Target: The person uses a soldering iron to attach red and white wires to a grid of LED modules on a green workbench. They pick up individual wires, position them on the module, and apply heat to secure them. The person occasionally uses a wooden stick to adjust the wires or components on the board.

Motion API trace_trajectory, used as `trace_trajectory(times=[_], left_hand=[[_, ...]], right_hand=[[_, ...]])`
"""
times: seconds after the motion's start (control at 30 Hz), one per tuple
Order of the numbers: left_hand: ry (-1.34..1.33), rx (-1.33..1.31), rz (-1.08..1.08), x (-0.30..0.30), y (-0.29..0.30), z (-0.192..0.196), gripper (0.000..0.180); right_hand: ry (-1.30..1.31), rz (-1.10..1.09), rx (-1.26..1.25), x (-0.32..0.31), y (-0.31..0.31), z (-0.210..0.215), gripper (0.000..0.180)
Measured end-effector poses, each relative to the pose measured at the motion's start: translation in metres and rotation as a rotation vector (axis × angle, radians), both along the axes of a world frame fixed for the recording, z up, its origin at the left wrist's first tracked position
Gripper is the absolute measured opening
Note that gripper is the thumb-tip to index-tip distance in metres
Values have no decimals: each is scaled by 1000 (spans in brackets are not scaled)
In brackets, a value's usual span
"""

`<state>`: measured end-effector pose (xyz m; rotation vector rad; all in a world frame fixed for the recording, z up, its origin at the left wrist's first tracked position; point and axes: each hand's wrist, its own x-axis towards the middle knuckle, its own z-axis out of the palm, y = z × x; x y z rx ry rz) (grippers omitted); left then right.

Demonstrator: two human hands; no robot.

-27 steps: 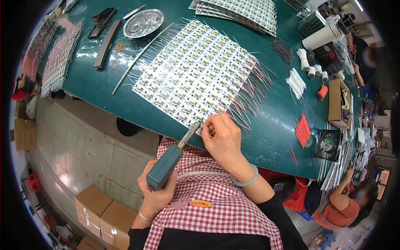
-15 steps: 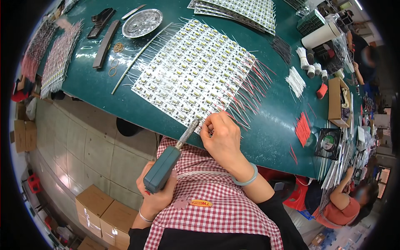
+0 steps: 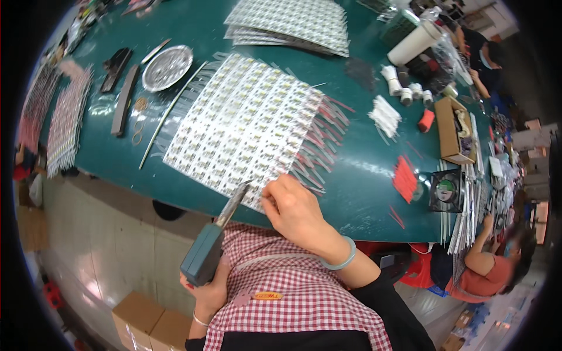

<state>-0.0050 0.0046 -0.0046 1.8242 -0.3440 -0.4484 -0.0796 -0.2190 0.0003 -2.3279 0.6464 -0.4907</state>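
Left hand [image 3: 211,286] grips teal soldering iron [image 3: 205,254] – right hand [image 3: 295,210] pinches LED strip sheet [image 3: 246,126] edge

The worktop [image 3: 374,169] is smooth, slightly glossy green. The soldering iron [image 3: 212,243] has a matt teal plastic handle and metal tip. The round dish [image 3: 167,68], upper left, looks like shiny metal.

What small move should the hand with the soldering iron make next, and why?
Probably lower the tip a little onto the near edge of the sheet of LED strips. The left hand holds the soldering iron with its tip right at that edge, where the right hand pinches something too small to identify.
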Motion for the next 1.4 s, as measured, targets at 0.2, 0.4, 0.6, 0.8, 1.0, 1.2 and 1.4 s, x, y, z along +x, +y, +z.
trace_trajectory(times=[0.2,0.4,0.6,0.8,1.0,1.2,1.4], left_hand=[[164,-62,47,5,-6,-5,32],[162,2,9,4,-2,-21,43],[132,-43,99,-2,3,-35,64],[-180,-107,37,1,-6,-21,48],[-58,-160,42,4,-23,13,17],[17,-78,46,1,-9,8,22],[-70,-78,15,1,-2,5,25]], right_hand=[[-103,-313,-174,-10,-131,13,5],[-73,-516,-629,-11,-284,-35,7],[10,-396,-783,-5,-322,-60,8],[-5,-462,-775,0,-316,-62,3],[24,-457,-812,-6,-317,-56,5],[-7,-485,-905,-12,-309,-42,7],[-293,-468,-745,-15,-259,-15,6]])
